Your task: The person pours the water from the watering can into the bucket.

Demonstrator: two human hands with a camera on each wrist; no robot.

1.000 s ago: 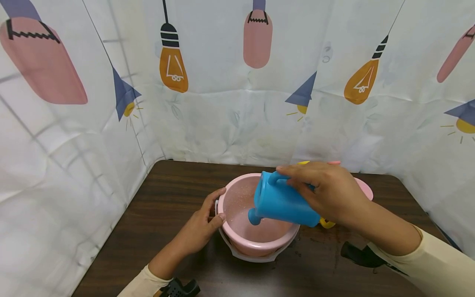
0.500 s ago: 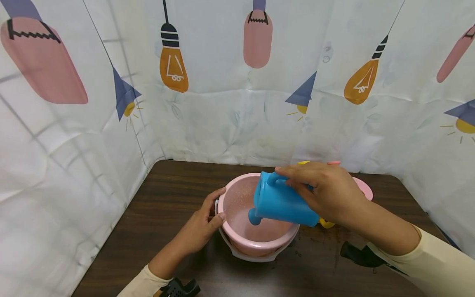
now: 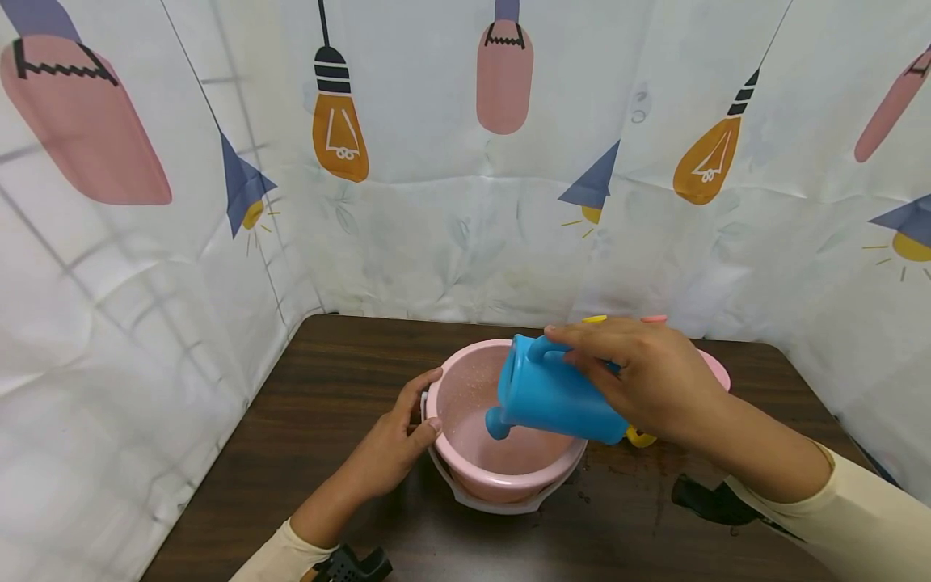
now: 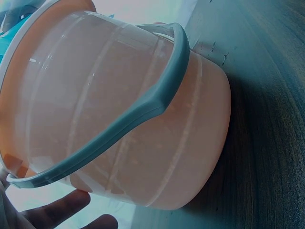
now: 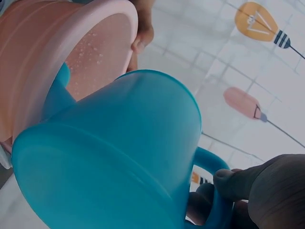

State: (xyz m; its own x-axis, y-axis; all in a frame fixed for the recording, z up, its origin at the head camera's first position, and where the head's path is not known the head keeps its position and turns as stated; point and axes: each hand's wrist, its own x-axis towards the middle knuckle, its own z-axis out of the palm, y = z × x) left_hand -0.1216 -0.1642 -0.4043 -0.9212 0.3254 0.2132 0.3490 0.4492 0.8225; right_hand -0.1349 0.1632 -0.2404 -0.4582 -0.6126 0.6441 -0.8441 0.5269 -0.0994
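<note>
A pink bucket with a light grey handle stands upright on the table. The handle hangs down against its side. My left hand grips the rim on the left, thumb near the front, with other fingertips further back. Over the bucket's right side a blue watering can lies tipped on its side, its round spout head pointing down inside the rim. My right hand holds the can by its loop handle, thumb on top in the right wrist view. Droplets cling to the bucket's inner wall; no stream of water is discernible.
Behind the right hand, partly hidden, are a pink item and yellow pieces. Wet spots mark the dark wooden table right of the bucket. A white printed curtain closes off the back and sides.
Almost nothing differs. The right hand and watering can have shifted very slightly to the right, the can still tipped over the bucket. The left hand has stayed on the rim.
</note>
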